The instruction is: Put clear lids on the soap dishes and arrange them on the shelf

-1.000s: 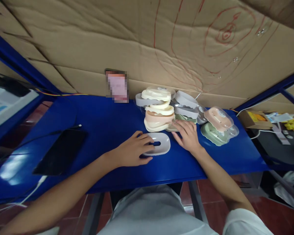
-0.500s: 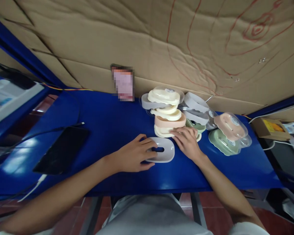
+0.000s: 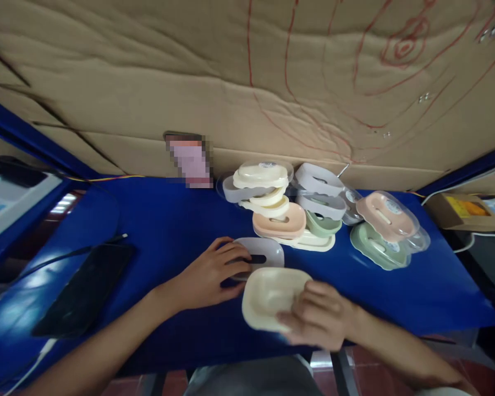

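Observation:
My left hand (image 3: 214,272) grips the left end of a pale grey soap dish (image 3: 274,254), which has an oval slot in its middle and lies on the blue table. Just in front of it, my right hand (image 3: 324,316) holds a cream soap dish part (image 3: 260,300) by its right end, fingers curled over the rim. This shallow piece is raised and partly covers the grey dish's lower edge. Behind both hands, a peach dish (image 3: 260,224) and a cream piece (image 3: 319,241) belong to a loose pile of similar parts.
More cream parts (image 3: 259,175) are stacked at the back, with grey ones (image 3: 319,179) alongside. To the right lie peach (image 3: 381,214) and green (image 3: 375,250) dishes with clear covers. A phone (image 3: 190,162) leans on the cardboard; a black device (image 3: 84,291) and cables lie left.
My right hand has taken a cream dish part from the pile and brought it toward me, in front of the grey dish. My left hand stays on the grey dish. The view has shifted.

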The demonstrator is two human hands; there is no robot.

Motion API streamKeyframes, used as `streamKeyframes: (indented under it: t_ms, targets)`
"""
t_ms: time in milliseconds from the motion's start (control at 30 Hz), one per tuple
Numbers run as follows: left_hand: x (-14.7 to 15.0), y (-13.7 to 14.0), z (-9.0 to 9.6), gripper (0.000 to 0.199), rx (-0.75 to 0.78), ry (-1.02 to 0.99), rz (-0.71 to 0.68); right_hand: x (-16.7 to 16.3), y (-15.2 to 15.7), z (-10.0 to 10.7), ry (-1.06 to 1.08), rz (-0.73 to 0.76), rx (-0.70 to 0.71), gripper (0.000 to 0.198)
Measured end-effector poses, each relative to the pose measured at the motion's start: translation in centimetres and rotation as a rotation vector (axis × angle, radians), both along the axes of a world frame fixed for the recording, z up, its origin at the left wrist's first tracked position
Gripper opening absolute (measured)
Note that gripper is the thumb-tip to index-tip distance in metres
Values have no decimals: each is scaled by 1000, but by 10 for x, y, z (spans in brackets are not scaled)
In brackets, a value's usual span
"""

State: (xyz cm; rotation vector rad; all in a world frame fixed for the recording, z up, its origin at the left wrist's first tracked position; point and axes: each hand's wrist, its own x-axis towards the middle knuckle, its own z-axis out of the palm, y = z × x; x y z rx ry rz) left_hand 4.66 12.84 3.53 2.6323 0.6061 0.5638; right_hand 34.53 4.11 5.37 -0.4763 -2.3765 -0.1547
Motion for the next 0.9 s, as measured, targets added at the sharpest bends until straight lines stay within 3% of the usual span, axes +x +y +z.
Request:
streamKeyframes:
  t_ms: [133, 233, 300, 367, 467, 600, 700, 800, 900]
  targets:
    - [0, 3, 3, 14, -91, -159, 22, -21, -19, -9, -26, 165, 67, 8]
    - [1, 0, 5, 14, -145, -234, 13, -29, -19, -22, -118, 86, 27, 14]
    - [2, -3, 6, 13, -136, -245, 7, -30, -14, -29, -211, 19, 29, 29]
    - [5, -6, 7, 13, -82, -240, 13, -30, -10, -34, -237, -10, 67, 36]
    - [8, -13, 11, 11, 68, -195, 31, -29, -10, -37, -179, 16, 149, 19]
    - [4, -33, 15, 11, 235, -150, 73, -31, -13, -37, -55, -71, 158, 32]
    - [-5, -53, 7, 17, 250, -127, 110, -31, -8, -39, -134, -187, 40, 42]
    - [-12, -68, -9, 34, 296, -48, 97, -30, -1, -41, -222, -123, 5, 56]
    - [-12, -72, -19, 25, 348, 23, 80, -30, 2, -41, -265, -84, 31, 52]
